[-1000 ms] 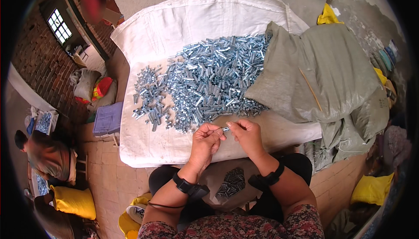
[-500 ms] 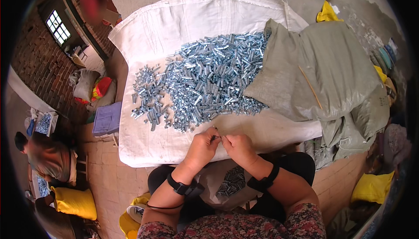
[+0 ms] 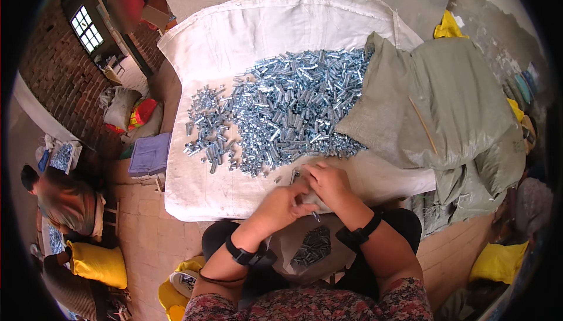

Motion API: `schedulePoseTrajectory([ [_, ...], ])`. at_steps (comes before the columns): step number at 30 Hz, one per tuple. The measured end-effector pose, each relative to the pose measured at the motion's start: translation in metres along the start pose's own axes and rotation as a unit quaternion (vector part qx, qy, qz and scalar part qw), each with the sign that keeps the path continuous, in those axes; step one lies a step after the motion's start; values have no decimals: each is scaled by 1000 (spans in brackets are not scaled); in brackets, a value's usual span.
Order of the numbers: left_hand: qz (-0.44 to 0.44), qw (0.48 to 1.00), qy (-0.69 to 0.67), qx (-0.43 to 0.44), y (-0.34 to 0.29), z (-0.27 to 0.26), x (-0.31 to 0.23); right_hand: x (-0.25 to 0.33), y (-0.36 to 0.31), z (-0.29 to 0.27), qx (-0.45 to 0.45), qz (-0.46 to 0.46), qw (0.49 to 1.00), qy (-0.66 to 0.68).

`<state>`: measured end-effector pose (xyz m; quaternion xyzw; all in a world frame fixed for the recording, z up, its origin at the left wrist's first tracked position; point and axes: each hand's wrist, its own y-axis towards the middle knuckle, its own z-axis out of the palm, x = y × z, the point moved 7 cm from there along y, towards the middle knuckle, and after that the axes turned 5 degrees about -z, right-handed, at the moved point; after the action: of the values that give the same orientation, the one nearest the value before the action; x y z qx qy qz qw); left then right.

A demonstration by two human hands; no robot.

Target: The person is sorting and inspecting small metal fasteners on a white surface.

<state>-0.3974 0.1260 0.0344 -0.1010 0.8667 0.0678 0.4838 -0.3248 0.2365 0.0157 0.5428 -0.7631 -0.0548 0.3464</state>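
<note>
A wide heap of small silvery metal sleeves (image 3: 293,104) lies on the white cloth in front of me. My left hand (image 3: 284,205) is just past the near edge of the heap, thumb and fingers spread apart. Beside its thumb tip, over my lap, is one small metal sleeve (image 3: 316,217), apart from the hand as far as I can see. My right hand (image 3: 329,185) is bent inward with curled fingertips low over the cloth; what they hold, if anything, is hidden. Close to those fingertips lies a loose sleeve (image 3: 294,175). Darker metal pieces (image 3: 312,246) rest in a pale bag (image 3: 284,256) on my lap.
A grey-green sack (image 3: 451,98) with a thin stick (image 3: 423,124) covers the heap's right side. Smaller pieces (image 3: 205,110) lie at the heap's left. Another person (image 3: 67,203) sits at far left, near a yellow sack (image 3: 99,264). A folded purple cloth (image 3: 149,155) is left of the table.
My hands were pinched together at the cloth's near edge. Now they are parted: the left has spread its fingers, and the right has moved up toward the heap. The view has shifted slightly.
</note>
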Motion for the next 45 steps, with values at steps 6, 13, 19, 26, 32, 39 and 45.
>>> schedulePoseTrajectory([
  [6, -39, 947, 244, -206, 12, -27, 30, 11, 8, 14, 6, 10, 999, -40],
  [13, -37, 938, 251, -236, 25, -17, 34, -16, -1, 4, -86, 109, 989, 56],
  [19, -12, 941, 251, -228, 22, -14, 27, 11, -3, -3, -21, -60, 978, -197],
  [26, 14, 945, 234, -227, 27, -8, 21, -5, -6, -13, -77, -46, 990, -107],
  [32, -22, 985, -62, -158, 25, -5, 35, -32, -9, -14, -49, 248, 833, 492],
  [39, -9, 954, -281, -103, 26, 6, 28, -20, -9, -8, -44, 273, 803, 528],
  [45, -57, 927, -359, -87, 26, 6, 27, -20, -9, -8, -58, 271, 809, 518],
])
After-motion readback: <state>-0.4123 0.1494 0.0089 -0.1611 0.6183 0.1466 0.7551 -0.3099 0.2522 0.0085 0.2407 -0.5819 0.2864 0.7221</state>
